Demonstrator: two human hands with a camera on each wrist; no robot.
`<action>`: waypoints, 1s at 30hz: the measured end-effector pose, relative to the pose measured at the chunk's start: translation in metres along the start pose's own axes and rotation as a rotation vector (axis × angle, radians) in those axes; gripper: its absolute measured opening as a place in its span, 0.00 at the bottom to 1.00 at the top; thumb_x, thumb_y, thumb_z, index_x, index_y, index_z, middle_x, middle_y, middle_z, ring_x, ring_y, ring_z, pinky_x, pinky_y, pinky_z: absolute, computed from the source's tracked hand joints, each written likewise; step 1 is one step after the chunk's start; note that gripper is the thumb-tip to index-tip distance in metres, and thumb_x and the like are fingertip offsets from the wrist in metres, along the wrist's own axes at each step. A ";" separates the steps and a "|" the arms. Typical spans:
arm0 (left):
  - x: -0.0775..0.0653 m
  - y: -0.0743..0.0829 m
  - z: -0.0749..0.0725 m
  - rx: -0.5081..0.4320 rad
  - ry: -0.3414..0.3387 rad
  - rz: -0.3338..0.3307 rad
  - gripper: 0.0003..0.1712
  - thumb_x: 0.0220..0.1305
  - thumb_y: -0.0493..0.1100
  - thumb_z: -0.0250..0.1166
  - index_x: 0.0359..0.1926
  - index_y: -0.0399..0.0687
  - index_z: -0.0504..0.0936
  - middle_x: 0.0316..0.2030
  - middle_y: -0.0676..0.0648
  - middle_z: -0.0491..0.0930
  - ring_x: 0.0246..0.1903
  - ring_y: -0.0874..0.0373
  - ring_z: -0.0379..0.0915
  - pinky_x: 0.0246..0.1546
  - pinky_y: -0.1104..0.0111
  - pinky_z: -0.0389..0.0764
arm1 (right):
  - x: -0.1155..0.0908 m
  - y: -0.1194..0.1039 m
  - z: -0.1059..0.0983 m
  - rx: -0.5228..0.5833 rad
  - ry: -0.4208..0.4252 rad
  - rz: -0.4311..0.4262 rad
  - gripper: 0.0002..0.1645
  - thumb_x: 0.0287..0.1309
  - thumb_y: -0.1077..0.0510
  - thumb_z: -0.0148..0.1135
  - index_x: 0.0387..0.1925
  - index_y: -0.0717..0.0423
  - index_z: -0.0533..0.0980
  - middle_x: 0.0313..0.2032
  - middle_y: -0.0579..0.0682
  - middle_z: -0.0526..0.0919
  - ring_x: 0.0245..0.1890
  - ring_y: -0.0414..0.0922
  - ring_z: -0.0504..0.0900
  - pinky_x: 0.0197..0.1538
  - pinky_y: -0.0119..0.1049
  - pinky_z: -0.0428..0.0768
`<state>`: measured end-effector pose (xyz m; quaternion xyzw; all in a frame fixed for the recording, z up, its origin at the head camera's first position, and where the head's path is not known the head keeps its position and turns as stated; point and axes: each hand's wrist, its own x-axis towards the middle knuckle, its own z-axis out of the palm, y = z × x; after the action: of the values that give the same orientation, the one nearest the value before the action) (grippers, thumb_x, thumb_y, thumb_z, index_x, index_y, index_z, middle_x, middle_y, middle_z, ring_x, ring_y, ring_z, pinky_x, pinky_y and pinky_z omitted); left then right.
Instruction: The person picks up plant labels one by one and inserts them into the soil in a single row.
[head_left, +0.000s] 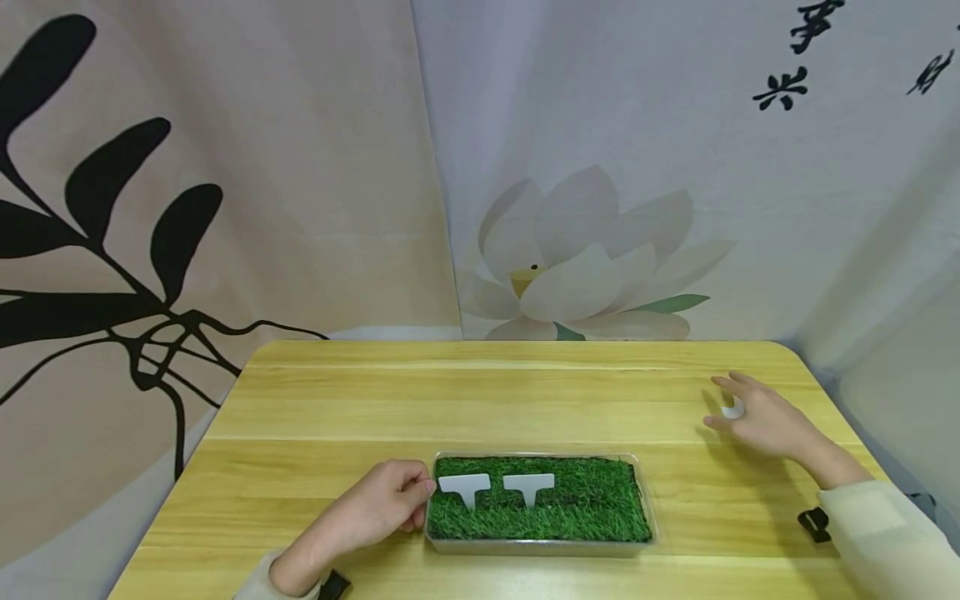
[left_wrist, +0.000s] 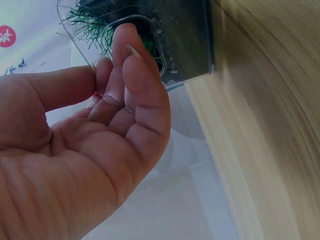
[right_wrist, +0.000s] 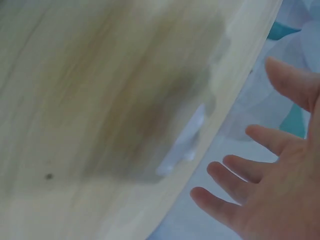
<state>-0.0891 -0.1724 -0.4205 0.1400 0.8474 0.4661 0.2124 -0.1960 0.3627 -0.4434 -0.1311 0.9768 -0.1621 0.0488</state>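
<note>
A clear plastic box (head_left: 540, 547) filled with green artificial grass (head_left: 592, 517) sits at the front middle of the table. Two white T-shaped plant labels stand in the grass, one on the left (head_left: 464, 483) and another (head_left: 528, 483) beside it. My left hand (head_left: 382, 504) pinches the box's left edge; in the left wrist view its curled fingers (left_wrist: 145, 85) lie against the box wall. Over the table's right side, my right hand (head_left: 768, 423) spreads its fingers. Below it lies a small white piece (right_wrist: 182, 142), partly hidden in the head view and blurred in the right wrist view.
The wooden table (head_left: 360, 400) has rounded far corners. Behind it hangs a pale curtain (head_left: 337, 167) printed with dark leaves and a lotus. Black bands show at both wrists, by the sleeves (head_left: 885, 533).
</note>
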 end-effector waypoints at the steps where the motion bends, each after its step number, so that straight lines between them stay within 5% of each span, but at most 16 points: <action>1: 0.000 0.000 0.000 0.000 0.000 0.000 0.15 0.71 0.42 0.51 0.27 0.44 0.76 0.18 0.46 0.76 0.20 0.55 0.72 0.18 0.70 0.72 | 0.000 0.004 0.001 0.001 -0.005 -0.001 0.51 0.55 0.36 0.61 0.65 0.71 0.59 0.62 0.80 0.54 0.57 0.75 0.55 0.50 0.73 0.61; 14: 0.000 -0.001 0.001 -0.001 0.000 0.001 0.15 0.71 0.42 0.51 0.27 0.44 0.75 0.18 0.47 0.76 0.20 0.55 0.72 0.18 0.69 0.72 | 0.000 0.035 0.009 -0.005 0.020 -0.073 0.29 0.50 0.59 0.66 0.51 0.74 0.73 0.44 0.75 0.75 0.41 0.63 0.74 0.38 0.57 0.76; 20: 0.000 -0.001 0.001 -0.008 -0.002 0.003 0.15 0.71 0.42 0.51 0.27 0.44 0.75 0.18 0.47 0.76 0.20 0.54 0.73 0.19 0.69 0.74 | 0.001 0.038 0.009 -0.019 0.031 -0.055 0.26 0.50 0.57 0.67 0.45 0.74 0.76 0.37 0.68 0.81 0.34 0.55 0.77 0.33 0.52 0.77; 30: 0.000 -0.001 0.000 -0.016 -0.008 0.000 0.15 0.71 0.43 0.51 0.28 0.44 0.76 0.19 0.47 0.77 0.20 0.53 0.73 0.19 0.68 0.73 | -0.002 0.037 0.005 -0.018 0.054 0.044 0.25 0.58 0.49 0.62 0.40 0.72 0.77 0.37 0.70 0.81 0.36 0.63 0.77 0.36 0.59 0.76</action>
<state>-0.0889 -0.1731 -0.4213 0.1403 0.8429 0.4721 0.2168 -0.2020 0.3953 -0.4606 -0.1058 0.9818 -0.1557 0.0247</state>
